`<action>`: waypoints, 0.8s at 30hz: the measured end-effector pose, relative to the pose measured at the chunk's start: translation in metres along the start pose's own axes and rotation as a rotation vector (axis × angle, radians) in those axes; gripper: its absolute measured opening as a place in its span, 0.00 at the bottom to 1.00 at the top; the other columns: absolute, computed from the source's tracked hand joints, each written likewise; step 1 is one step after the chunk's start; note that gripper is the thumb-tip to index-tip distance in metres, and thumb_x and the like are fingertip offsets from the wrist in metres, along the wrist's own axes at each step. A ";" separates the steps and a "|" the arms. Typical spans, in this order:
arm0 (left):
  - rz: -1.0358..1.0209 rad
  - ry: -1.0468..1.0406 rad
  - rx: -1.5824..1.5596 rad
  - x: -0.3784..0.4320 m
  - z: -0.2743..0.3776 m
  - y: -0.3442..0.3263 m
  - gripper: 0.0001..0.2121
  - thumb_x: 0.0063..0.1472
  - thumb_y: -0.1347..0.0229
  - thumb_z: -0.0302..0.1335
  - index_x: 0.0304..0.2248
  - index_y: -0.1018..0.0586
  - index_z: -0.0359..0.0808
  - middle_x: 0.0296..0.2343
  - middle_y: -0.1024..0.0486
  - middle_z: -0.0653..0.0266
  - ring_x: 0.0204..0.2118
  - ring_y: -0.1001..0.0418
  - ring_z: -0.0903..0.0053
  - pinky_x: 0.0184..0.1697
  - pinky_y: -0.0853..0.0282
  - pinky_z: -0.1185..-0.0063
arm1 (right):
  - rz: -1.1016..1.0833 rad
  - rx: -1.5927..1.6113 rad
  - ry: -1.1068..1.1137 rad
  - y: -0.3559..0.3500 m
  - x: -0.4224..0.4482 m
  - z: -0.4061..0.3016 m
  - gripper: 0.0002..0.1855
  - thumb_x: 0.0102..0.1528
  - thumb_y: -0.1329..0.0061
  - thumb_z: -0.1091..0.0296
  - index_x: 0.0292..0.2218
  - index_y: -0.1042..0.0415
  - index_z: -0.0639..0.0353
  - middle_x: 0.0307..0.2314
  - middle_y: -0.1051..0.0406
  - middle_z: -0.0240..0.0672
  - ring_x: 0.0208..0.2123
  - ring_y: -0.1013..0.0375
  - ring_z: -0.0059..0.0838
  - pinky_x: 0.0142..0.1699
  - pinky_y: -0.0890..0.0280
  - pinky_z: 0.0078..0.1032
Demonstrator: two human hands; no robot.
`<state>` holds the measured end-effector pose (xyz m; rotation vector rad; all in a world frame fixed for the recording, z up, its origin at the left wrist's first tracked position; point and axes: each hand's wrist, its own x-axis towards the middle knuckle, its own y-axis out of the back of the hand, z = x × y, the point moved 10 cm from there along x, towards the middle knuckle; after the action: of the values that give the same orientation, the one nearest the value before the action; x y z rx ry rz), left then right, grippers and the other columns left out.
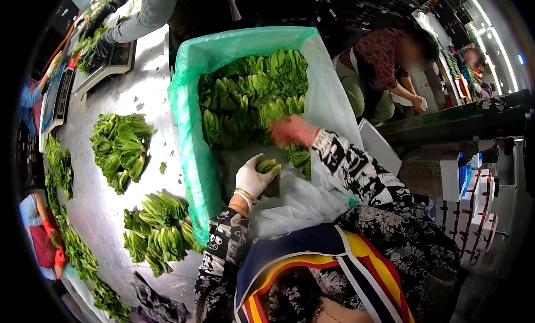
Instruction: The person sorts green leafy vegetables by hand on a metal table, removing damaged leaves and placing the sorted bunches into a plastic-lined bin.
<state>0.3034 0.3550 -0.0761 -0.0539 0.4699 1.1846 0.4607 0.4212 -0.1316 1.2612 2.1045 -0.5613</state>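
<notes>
A large box lined with a green plastic bag [193, 156] holds upright rows of leafy green lettuce heads [255, 85]. My left hand [253, 177], in a white glove, grips a small green lettuce head [268, 166] inside the box's near half. Blurred, my right hand [292, 130] is over the nearest packed row; whether it holds anything cannot be told. A few leafy heads [299, 158] lie just below it, at the box's right side. White translucent plastic sheet [292, 202] covers the near part of the box.
Left of the box, a metal table [167, 114] bears lettuce piles [121, 147], [159, 231] and a dark crumpled cloth [156, 300]. Weighing scales [104, 68] stand at its far end, where a co-worker's gloved hands [98, 51] handle greens. Another person [376, 68] bends beyond the box, at right.
</notes>
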 end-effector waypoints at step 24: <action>-0.261 0.417 0.106 0.008 -0.134 -0.017 0.18 0.42 0.35 0.34 0.34 0.20 0.35 0.23 0.23 0.64 0.21 0.29 0.81 0.25 0.33 0.79 | 0.243 -1.484 -0.141 0.046 0.009 0.010 0.40 0.49 0.64 0.28 0.51 0.40 0.50 0.46 0.37 0.44 0.49 0.38 0.44 0.53 0.44 0.40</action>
<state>0.2772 0.3174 -0.2037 -0.2668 0.8648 0.8885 0.5011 0.4417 -0.1474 0.4930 1.4951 0.8849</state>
